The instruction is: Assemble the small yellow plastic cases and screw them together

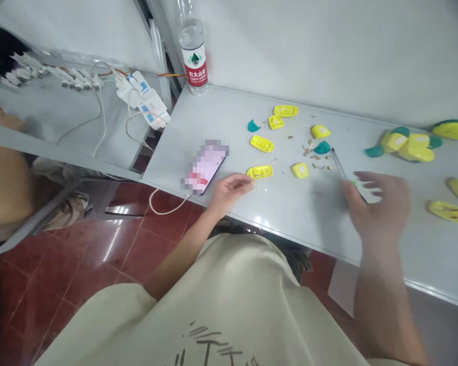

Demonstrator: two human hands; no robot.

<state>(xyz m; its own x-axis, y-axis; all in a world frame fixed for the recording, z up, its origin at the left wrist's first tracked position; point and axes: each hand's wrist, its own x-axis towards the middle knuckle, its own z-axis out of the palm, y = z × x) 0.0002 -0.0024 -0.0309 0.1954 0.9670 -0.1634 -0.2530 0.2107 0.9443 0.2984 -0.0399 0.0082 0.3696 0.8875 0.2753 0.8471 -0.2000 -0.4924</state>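
My left hand (232,190) is at the table's front edge, fingertips pinched on a small brass-coloured piece (253,183). Just beyond it lies a yellow oval shell half (260,172) with its hollow side up. My right hand (381,203), slightly blurred, is over the table with thumb and fingers apart. A thin screwdriver (339,163) with a dark tip slants between them; no firm grip on it shows. Near its tip are a teal cap piece (322,147), small brass parts (308,148) and a yellow block-shaped piece (299,170).
A phone (208,168) on a white cable lies left of my left hand. A water bottle (195,61) stands at the back left corner. More yellow shells (262,143) lie mid-table, and yellow-teal assemblies (412,145) at right. A power strip (148,104) with cables is at left.
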